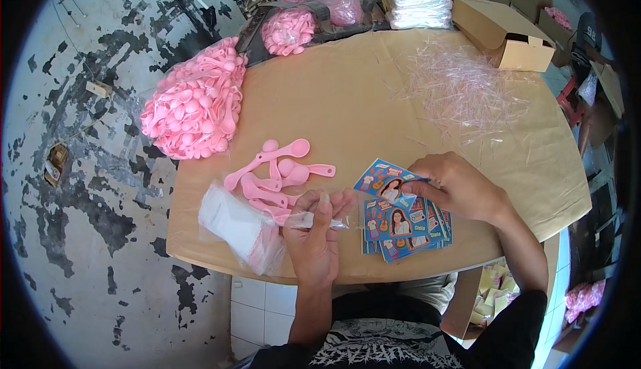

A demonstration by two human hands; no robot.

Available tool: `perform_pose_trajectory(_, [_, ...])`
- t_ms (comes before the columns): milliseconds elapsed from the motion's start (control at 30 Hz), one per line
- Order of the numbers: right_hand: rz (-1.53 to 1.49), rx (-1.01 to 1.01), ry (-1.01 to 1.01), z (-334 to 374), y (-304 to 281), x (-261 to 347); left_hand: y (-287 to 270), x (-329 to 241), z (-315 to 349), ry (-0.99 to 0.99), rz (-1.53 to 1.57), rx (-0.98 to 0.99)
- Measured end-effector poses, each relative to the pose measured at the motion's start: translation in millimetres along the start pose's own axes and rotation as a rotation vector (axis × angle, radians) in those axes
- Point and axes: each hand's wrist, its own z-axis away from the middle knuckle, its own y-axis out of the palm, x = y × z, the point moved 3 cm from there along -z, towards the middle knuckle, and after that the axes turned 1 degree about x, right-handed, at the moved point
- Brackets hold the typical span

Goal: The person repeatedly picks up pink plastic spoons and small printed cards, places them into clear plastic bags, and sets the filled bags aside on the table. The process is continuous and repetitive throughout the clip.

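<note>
My left hand [315,241] is closed at the table's near side, its thumb pressing a small clear plastic bag [350,212] against the fingers. To its right, my right hand [459,187] pinches a blue printed card [380,177] above a fanned pile of similar cards [400,225]. Where the bag ends near the held card is hard to make out. Beyond my left hand lie several loose pink plastic measuring spoons [250,181]. A stack of clear plastic bags [234,219] rests to the left of that hand.
A large bag of pink spoons [197,105] stands at the far left, with a smaller bag [288,32] behind. Thin clear strips [461,89] lie at the far right near a cardboard box [501,32]. Below the right edge is a box of yellow packets [491,295].
</note>
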Motion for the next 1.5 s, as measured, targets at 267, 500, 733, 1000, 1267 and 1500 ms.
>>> perform_pose_trajectory(267, [-0.154,-0.038,-0.141,-5.2,11.2,11.7,-6.4,-1.1,-2.8,0.196,0.075,-0.105])
perform_pose_trajectory(500, [-0.048,-0.122,-0.159,-13.0,28.8,28.3,-1.8,-0.6,-0.1,0.132,0.043,-0.16])
perform_pose_trajectory(733, [-0.084,-0.144,-0.08,-12.5,32.0,31.4,0.8,-1.6,-0.2,0.099,0.017,-0.197])
perform_pose_trajectory(1000, [-0.223,-0.06,0.002,-10.9,26.4,34.8,1.2,-2.7,3.0,0.102,-0.085,-0.172])
perform_pose_trajectory(1267, [-0.217,0.039,-0.071,-9.7,33.2,30.4,3.1,1.4,2.4,0.104,-0.091,-0.116])
perform_pose_trajectory(1500, [-0.428,0.047,0.04,-7.3,30.7,44.4,20.5,15.8,13.0,-0.103,-0.189,0.128])
